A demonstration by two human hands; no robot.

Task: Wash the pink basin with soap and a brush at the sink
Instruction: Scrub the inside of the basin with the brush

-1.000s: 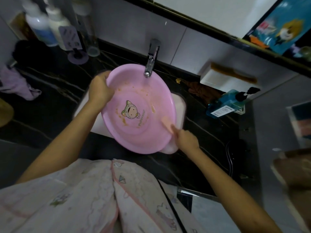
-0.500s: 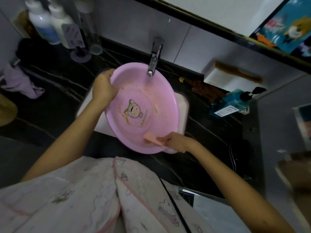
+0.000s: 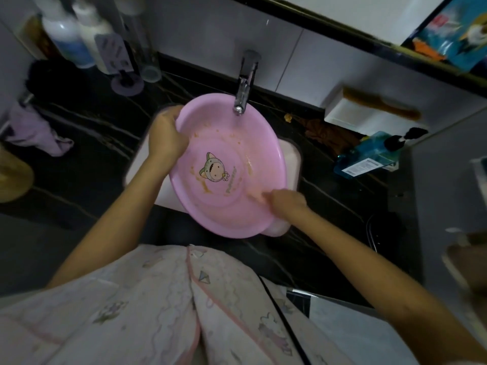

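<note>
**Both hands on the basin at the sink**

The pink basin [image 3: 226, 164] sits tilted over the white sink [image 3: 288, 164], its far rim under the tap [image 3: 243, 90] and its near rim towards the person. A cartoon figure is printed in the middle of its floor, and orange-brown smears dot the inner wall and floor.

The left hand [image 3: 164, 137] is closed around the basin's left rim: the fingers curl over the edge, thumb side inward, and the palm presses on the outside of the wall. It grips the basin firmly.

The right hand [image 3: 286, 201] is inside the basin at the lower right, resting on the inner wall near the floor. Its fingers are bunched together and pointed left, touching the plastic. A small pale pink-orange piece [image 3: 254, 196] shows at the fingertips, blurred; whether it is soap or a brush cannot be told, and the hold on it is unclear, though the hand looks mostly closed.

Around the sink lies a dark marbled counter [image 3: 87, 164]. On it, a blue pump bottle [image 3: 369, 156] lies on its side to the right, well apart from the basin. White bottles [image 3: 79, 35] stand at the far left corner, and a lilac cloth [image 3: 34, 130] lies at the left edge. A brown brush [image 3: 379, 104] rests on a white holder [image 3: 342, 114] on the wall to the right of the tap.
</note>
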